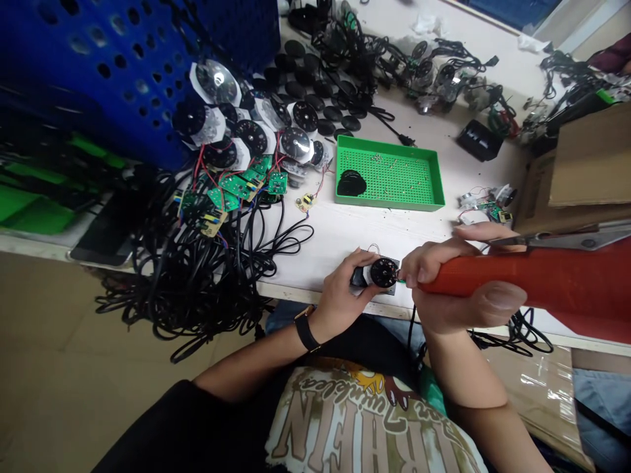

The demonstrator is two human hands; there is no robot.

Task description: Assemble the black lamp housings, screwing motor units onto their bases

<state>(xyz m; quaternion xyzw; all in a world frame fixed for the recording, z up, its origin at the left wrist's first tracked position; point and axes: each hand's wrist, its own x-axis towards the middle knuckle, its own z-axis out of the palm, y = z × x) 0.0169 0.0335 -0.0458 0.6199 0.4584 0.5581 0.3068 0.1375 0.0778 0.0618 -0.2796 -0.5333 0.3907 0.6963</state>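
Near the table's front edge, my left hand (344, 284) is wrapped round a small device with a round black face (384, 272), a white collar and a dark body. Its fingers hold it from the left side, over a dark flat piece on the table. My right hand (441, 312) is closed round the front of a large orange powered screwdriver (497, 270) with a metal lever on top. The tool lies sideways, its tip end close to the device's right side. Fingers hide the tip, so contact cannot be made out.
A green perforated tray (389, 205) holds small screws and black discs (351, 183). Left of it are round-faced units (252, 136), green circuit boards (234, 186) and tangled black cables (197, 263). A blue crate (133, 72) stands behind, a cardboard box (589, 157) at right.
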